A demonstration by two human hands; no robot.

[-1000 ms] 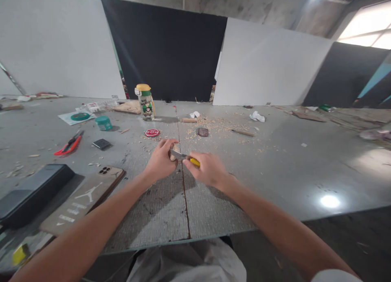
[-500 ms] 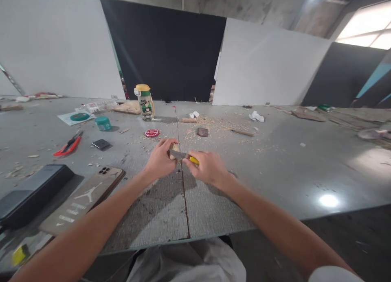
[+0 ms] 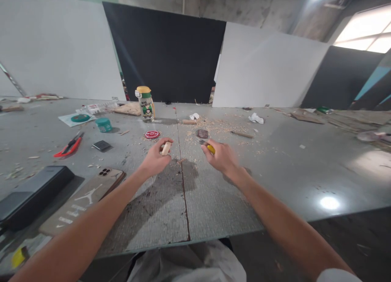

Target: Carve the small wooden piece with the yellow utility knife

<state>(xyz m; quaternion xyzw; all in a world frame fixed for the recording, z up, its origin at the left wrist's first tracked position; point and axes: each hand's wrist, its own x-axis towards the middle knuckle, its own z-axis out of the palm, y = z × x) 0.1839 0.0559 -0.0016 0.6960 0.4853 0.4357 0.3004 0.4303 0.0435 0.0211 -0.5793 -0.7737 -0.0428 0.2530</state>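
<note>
My left hand point(image 3: 155, 156) is closed round a small pale piece of wood point(image 3: 166, 148), gripped between thumb and fingers above the table. To the right, apart from it, my right hand point(image 3: 222, 155) wraps the yellow handle of a utility knife point(image 3: 210, 148). The knife's blade tip points left, and most of the handle is hidden in the fist. Just beyond the right hand lies a dark brown flat block point(image 3: 202, 133). A red round tin point(image 3: 152, 134) sits beyond the left hand. Wood shavings point(image 3: 210, 125) are scattered past both hands.
Left on the table point(image 3: 293, 172) are a phone point(image 3: 84, 196), a dark box point(image 3: 33, 192), red-handled cutters point(image 3: 69, 147), a small black case point(image 3: 101, 145) and a teal jar point(image 3: 103, 125). Farther back stand a yellow-lidded bottle point(image 3: 145, 105) and a slim tool point(image 3: 242, 134). Panels point(image 3: 165, 54) close off the back.
The knife blade has come off the wood. My right hand has moved right with the knife, and my left hand has drawn slightly left and turned the wood piece more upright.
</note>
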